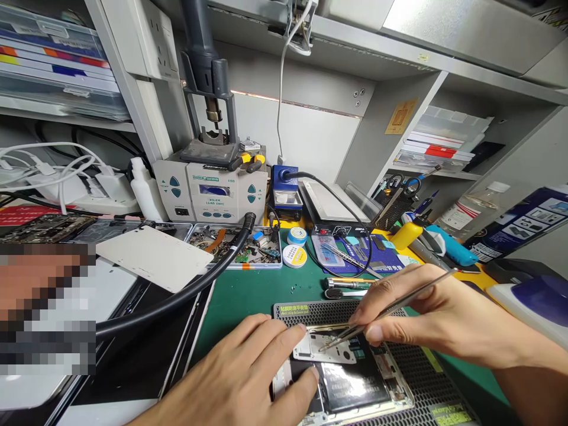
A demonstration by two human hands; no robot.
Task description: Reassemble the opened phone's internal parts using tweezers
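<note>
In the head view, my right hand pinches metal tweezers between thumb and fingers. The tips of the tweezers touch a silvery metal plate with small holes. That plate lies over the upper part of an opened phone, whose dark battery and inner parts show. My left hand is spread with its fingers apart. Its index fingertip rests at the plate's left end, and its thumb is just below the plate's lower edge. Part of the phone's left side is hidden by this hand.
A grey honeycomb pad lies under the phone. Behind are a toothbrush, a tray of small parts and a hot-air station. Its black hose crosses the left side, over large flat devices.
</note>
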